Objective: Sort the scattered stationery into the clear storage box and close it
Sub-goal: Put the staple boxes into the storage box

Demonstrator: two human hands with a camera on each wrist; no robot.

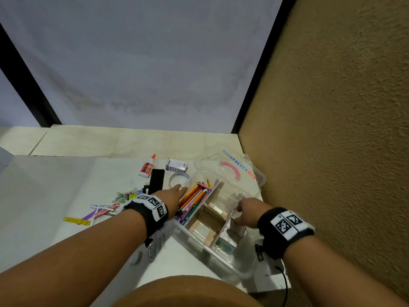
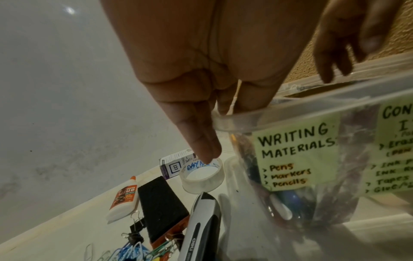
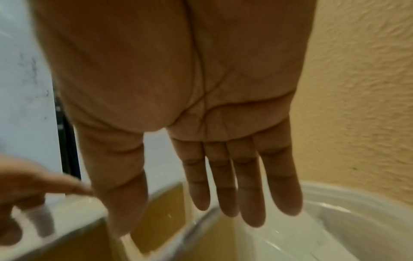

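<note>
Clear storage box (image 1: 223, 251) runs lengthwise away; flat left hand (image 1: 174, 193) touches its rim, right hand (image 1: 245, 212) spread.

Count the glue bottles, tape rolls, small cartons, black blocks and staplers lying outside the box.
Glue bottle: 1
Tape roll: 1
Small carton: 1
Black block: 1
Stapler: 1
Total: 5
</note>
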